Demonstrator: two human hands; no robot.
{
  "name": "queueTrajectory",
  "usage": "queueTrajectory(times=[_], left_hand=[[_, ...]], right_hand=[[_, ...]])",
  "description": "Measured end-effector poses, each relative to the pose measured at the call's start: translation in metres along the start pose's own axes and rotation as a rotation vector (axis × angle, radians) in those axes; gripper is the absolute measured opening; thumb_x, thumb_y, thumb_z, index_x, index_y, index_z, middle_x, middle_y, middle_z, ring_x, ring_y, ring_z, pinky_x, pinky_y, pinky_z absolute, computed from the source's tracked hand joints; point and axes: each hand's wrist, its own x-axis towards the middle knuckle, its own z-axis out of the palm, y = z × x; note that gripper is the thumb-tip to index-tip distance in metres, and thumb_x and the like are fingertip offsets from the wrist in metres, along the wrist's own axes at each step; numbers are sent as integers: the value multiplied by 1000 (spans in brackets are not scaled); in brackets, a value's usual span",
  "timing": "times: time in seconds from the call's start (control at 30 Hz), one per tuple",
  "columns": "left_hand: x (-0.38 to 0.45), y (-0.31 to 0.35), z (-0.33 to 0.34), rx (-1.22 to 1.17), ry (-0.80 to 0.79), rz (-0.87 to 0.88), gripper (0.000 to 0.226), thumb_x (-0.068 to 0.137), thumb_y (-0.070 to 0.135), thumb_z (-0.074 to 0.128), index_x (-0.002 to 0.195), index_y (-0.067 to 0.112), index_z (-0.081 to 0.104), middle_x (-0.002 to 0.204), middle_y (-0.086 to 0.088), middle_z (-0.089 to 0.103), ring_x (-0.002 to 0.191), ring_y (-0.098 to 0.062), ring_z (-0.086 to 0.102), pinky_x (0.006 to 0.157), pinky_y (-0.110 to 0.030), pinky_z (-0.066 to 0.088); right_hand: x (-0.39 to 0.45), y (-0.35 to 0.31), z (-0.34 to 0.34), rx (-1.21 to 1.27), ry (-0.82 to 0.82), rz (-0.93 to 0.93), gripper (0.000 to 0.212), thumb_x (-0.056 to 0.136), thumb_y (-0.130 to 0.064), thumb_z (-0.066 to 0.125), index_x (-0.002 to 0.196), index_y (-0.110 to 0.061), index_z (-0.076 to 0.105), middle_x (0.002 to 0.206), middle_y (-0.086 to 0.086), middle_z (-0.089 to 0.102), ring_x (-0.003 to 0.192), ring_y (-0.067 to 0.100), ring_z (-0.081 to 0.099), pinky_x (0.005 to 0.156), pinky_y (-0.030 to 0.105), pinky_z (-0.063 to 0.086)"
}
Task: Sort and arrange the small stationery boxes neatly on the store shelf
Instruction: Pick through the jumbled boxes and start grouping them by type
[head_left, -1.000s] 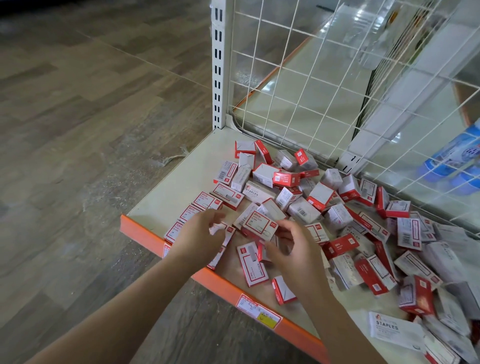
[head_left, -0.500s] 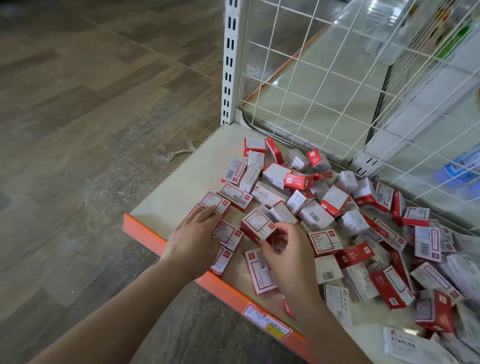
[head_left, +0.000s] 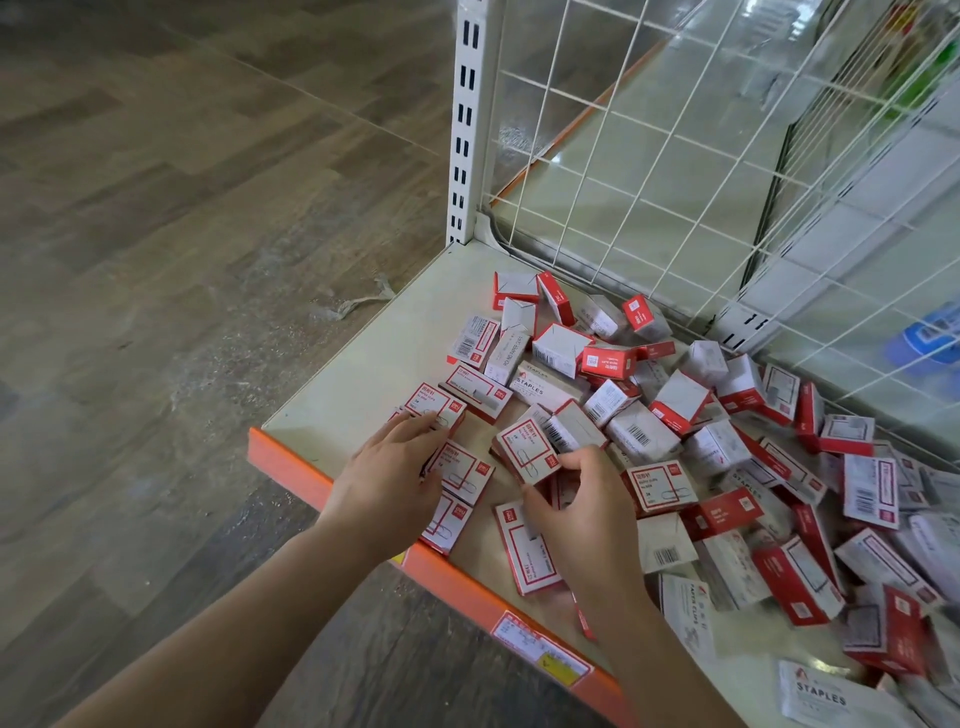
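Several small red-and-white stationery boxes (head_left: 670, 410) lie in a jumbled heap on the cream shelf (head_left: 363, 384). A short row of flat paper-clip boxes (head_left: 462, 467) runs along the shelf's front left. My left hand (head_left: 389, 478) rests palm down on that row, fingers spread over the boxes. My right hand (head_left: 582, 514) pinches one paper-clip box (head_left: 527, 449) at its near corner, tilted up from the pile. Another flat box (head_left: 524, 551) lies partly under my right wrist.
The shelf has an orange front lip (head_left: 447, 571) with a price label (head_left: 540, 649). A white slotted upright (head_left: 470, 119) and wire mesh back panel (head_left: 675, 171) bound the far side. Wood-look floor (head_left: 156, 260) lies left. White "STAPLES" packs (head_left: 826, 693) lie at the lower right.
My left hand has gone from curled above the row to lying flat on the boxes. My right hand has shifted up and taken hold of the tilted paper-clip box.
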Motion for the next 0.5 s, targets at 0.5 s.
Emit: queueTrajectory(times=[0.5], left_hand=[[2, 1, -5, -29, -8, -9, 48, 95, 23, 45, 142, 30, 36, 150, 15, 27, 141, -7, 17, 115, -28, 22]], right_hand=[[40, 5, -9, 46, 42, 57, 34, 74, -20, 76, 95, -16, 50, 97, 1, 62, 88, 15, 59, 65, 21, 44]])
